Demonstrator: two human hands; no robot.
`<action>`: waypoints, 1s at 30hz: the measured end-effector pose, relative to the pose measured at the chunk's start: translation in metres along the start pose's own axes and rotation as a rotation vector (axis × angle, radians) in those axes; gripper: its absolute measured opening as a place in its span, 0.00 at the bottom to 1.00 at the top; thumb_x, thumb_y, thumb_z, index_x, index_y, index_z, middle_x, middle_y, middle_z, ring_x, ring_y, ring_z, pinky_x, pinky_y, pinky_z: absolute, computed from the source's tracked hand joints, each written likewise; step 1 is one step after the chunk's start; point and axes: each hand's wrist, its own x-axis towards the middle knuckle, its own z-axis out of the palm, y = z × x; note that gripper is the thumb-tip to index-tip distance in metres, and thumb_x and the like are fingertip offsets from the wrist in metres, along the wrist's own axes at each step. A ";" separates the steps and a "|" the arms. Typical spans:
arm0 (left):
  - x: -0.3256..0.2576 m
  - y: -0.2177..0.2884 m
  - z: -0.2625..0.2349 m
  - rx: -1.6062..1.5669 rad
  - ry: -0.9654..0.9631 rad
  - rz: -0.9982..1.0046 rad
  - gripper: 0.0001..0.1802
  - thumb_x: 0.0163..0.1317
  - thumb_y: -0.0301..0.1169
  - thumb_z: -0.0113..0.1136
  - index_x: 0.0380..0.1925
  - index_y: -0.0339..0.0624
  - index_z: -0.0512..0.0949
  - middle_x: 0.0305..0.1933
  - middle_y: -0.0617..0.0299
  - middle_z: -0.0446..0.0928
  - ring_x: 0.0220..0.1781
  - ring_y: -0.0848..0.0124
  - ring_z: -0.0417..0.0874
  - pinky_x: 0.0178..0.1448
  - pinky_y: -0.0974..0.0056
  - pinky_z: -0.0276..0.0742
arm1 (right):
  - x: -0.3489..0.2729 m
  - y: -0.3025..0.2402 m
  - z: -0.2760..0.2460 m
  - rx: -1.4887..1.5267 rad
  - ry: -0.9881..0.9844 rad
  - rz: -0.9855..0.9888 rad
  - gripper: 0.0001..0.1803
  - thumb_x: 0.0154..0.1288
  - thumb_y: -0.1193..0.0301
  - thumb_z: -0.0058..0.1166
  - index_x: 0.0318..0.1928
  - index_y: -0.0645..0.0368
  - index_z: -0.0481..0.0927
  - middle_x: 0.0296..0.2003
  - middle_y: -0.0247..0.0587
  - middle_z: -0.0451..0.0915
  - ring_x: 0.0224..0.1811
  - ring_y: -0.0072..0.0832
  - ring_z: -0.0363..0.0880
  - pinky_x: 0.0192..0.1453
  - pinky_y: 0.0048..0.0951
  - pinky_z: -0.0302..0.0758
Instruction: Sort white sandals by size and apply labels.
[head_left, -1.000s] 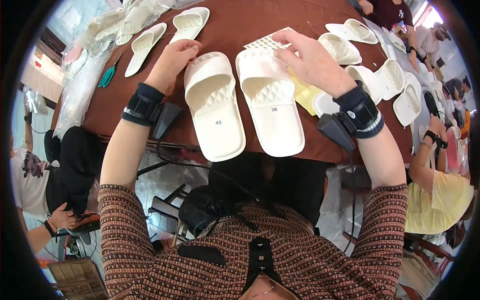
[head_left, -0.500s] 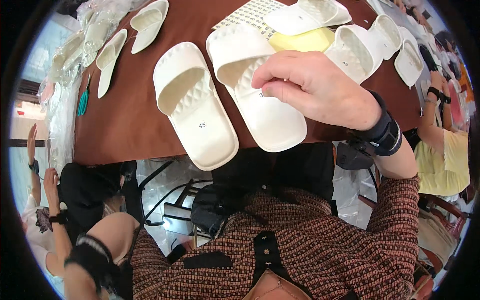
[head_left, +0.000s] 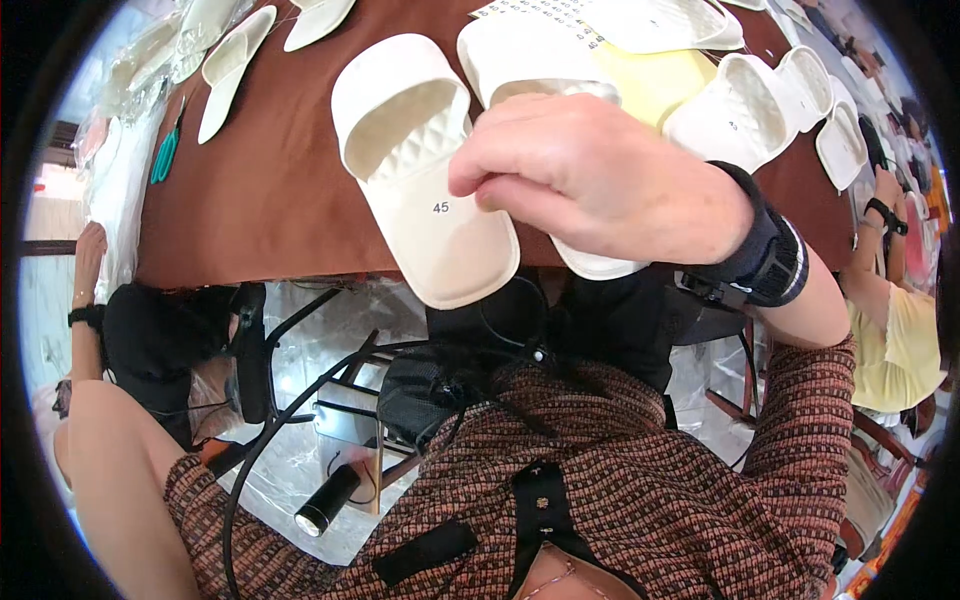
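Thumb and finger pressed together, contents unclear, the right hand (head_left: 600, 180) hangs over one slipper (head_left: 422, 185) already numbered and covers any number on its neighbour (head_left: 515, 65).

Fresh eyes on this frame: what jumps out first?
The right hand, fingers curled, in front of two white slippers at the near edge of the brown tablecloth. Next, the bright yellow sheet beyond that hand, among more white slippers. Then the teal-handled scissors toward the table's left edge.
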 end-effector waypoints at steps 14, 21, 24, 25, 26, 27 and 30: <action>-0.053 -0.065 -0.075 0.268 0.086 -0.055 0.06 0.62 0.24 0.51 0.37 0.32 0.71 0.48 0.56 0.72 0.50 0.66 0.74 0.57 0.71 0.69 | 0.011 -0.004 0.040 -0.021 -0.004 0.046 0.16 0.57 0.78 0.53 0.48 0.62 0.74 0.43 0.47 0.77 0.51 0.44 0.76 0.54 0.40 0.72; -0.058 -0.107 -0.101 0.382 0.093 -0.087 0.07 0.61 0.23 0.51 0.37 0.32 0.69 0.49 0.55 0.71 0.52 0.64 0.73 0.58 0.71 0.68 | 0.013 -0.008 0.038 -0.083 -0.022 -0.005 0.17 0.56 0.81 0.54 0.48 0.63 0.74 0.43 0.47 0.77 0.50 0.45 0.76 0.53 0.41 0.74; -0.072 -0.165 -0.146 0.446 0.089 -0.108 0.07 0.60 0.23 0.51 0.37 0.32 0.68 0.50 0.55 0.70 0.53 0.63 0.73 0.59 0.71 0.68 | 0.014 -0.007 0.039 -0.069 -0.015 0.014 0.17 0.56 0.81 0.54 0.48 0.63 0.74 0.42 0.47 0.77 0.50 0.46 0.76 0.53 0.41 0.74; -0.088 -0.174 -0.171 0.479 0.094 -0.126 0.07 0.60 0.23 0.51 0.37 0.32 0.68 0.50 0.55 0.70 0.53 0.63 0.73 0.59 0.71 0.68 | 0.015 -0.010 0.039 -0.059 -0.015 -0.005 0.17 0.56 0.81 0.54 0.48 0.63 0.74 0.42 0.47 0.77 0.50 0.46 0.76 0.53 0.41 0.74; -0.103 -0.198 -0.207 0.915 0.116 0.175 0.05 0.63 0.22 0.48 0.38 0.32 0.69 0.51 0.55 0.69 0.52 0.65 0.72 0.58 0.70 0.68 | 0.016 -0.013 0.040 -0.057 -0.018 -0.020 0.17 0.56 0.81 0.54 0.48 0.63 0.74 0.42 0.47 0.77 0.50 0.46 0.76 0.53 0.41 0.74; -0.095 -0.207 -0.207 0.908 0.119 0.181 0.05 0.63 0.22 0.48 0.38 0.32 0.69 0.51 0.55 0.69 0.52 0.65 0.72 0.58 0.70 0.68 | 0.015 -0.011 0.039 -0.074 -0.021 -0.008 0.16 0.57 0.81 0.54 0.48 0.63 0.74 0.41 0.48 0.77 0.49 0.46 0.76 0.53 0.42 0.73; -0.074 -0.230 -0.202 0.282 0.532 -0.028 0.08 0.64 0.22 0.46 0.41 0.33 0.72 0.49 0.54 0.72 0.52 0.64 0.73 0.59 0.67 0.68 | 0.013 -0.006 0.038 -0.075 -0.011 0.051 0.15 0.58 0.80 0.52 0.48 0.63 0.74 0.40 0.47 0.77 0.47 0.45 0.76 0.52 0.42 0.73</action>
